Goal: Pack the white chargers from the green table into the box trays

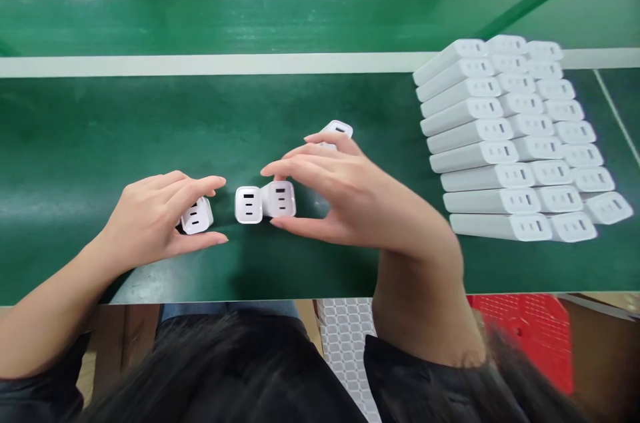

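Four-cornered white USB chargers, each with several ports on its end face, lie under and between my hands. My left hand (pixel 153 220) arches over one charger (pixel 197 215), thumb and forefinger stretched out past it and apart. Two more chargers stand side by side in the middle, a left one (pixel 249 204) and a right one (pixel 281 199). Around the right one, my right hand (pixel 333 193) has its thumb at the near edge and a fingertip at the far edge. Behind those knuckles sits another charger (pixel 340 128), partly hidden by the fingers.
A neat stack of white chargers (pixel 505 143) in several rows stands on the right of the green table (pixel 90 123). A white strip (pixel 200 64) crosses behind. Below the front edge are a red plastic stool (pixel 530 330) and a white patterned surface (pixel 347 336).
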Action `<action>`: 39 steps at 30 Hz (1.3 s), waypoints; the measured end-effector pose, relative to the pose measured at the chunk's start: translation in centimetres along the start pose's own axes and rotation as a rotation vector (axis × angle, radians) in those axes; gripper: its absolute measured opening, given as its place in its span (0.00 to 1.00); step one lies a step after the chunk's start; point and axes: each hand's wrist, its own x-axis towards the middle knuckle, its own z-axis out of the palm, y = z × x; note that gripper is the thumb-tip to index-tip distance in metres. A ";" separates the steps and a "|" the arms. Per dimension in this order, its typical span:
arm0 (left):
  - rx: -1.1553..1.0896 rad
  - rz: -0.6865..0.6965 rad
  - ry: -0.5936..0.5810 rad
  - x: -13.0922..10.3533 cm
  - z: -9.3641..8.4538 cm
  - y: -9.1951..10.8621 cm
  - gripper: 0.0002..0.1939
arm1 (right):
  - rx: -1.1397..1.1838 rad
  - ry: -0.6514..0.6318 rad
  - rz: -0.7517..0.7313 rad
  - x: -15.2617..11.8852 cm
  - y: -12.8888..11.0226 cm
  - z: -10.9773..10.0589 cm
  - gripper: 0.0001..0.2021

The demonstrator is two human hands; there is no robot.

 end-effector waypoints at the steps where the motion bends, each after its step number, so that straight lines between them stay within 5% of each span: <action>1: 0.000 -0.006 -0.005 0.0 0.0 0.0 0.28 | -0.015 0.024 0.019 -0.3 0.2 -0.4 0.14; 5: -0.005 -0.021 -0.008 -0.1 0.1 -0.1 0.26 | -0.125 0.178 0.216 -2.7 1.6 -3.0 0.09; 9: 0.003 -0.009 0.011 -0.2 0.2 -0.2 0.24 | -0.132 0.164 0.439 -4.7 3.5 -3.9 0.09; 12: 0.008 0.002 0.035 -0.3 0.4 -0.5 0.24 | -0.083 0.154 0.502 -4.5 4.7 -3.0 0.14; 17: 0.005 0.020 0.035 -0.3 0.5 -1.0 0.23 | -0.130 0.190 0.456 -2.2 5.4 -0.9 0.36; 23: 0.026 0.065 0.066 -0.3 0.0 -1.4 0.21 | -0.266 0.125 0.450 0.4 5.2 1.2 0.25; 28: 0.000 0.031 0.055 -0.5 0.5 -2.3 0.23 | -0.331 0.173 0.584 -0.4 4.5 1.3 0.25; 32: -0.014 -0.049 0.031 -0.6 1.0 -2.8 0.29 | -0.266 0.282 0.659 -6.0 1.8 1.6 0.26; 36: -0.044 -0.091 -0.017 -0.4 1.0 -2.9 0.32 | -0.089 0.540 0.719 -16.2 -1.0 1.6 0.29; 39: -0.048 -0.111 -0.028 -0.2 1.0 -2.8 0.33 | -0.173 0.695 0.999 -22.7 0.0 0.2 0.29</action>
